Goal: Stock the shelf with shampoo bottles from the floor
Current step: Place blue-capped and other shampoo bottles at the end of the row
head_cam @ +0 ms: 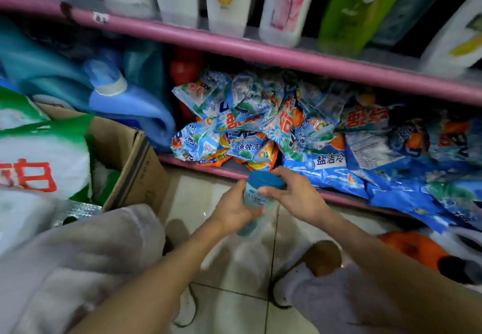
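Fingers (257,212) of the left hand (234,211) curl round the lower body of a teal shampoo bottle (257,198); thumb up along its left side. Right hand (292,193) grips the same bottle from the right, thumb across the front, fingers wrapped over near the dark blue cap. Both hold firmly; bottle upright, tipped slightly away. Label partly covered: pale letters, only "ORC"-like fragment legible, rest blurred. Bottle sits in the air above the tiled floor (234,299), just in front of the bottom shelf's pink front edge (234,173). Behind the bottle, on that bottom shelf, a heap of blue detergent sachets (242,125) with Chinese print: "速效洗" readable on one, "盐洁冷" on a blue pack just right of the bottle; large red characters on others, upside down. Left of the bottle, an open cardboard box (135,161) holding green-and-white bags (44,156) with red characters, cut off. Beyond the box, a blue jug (122,101) with pale collar. Above the bottle, the upper pink shelf rail (260,49) carries a row of standing bottles (284,5), white, pink-flowered, one green; labels too blurred to read. Bare tile between box and bottle. Right of the bottle, low, an orange object (414,250) on the floor, indistinct.
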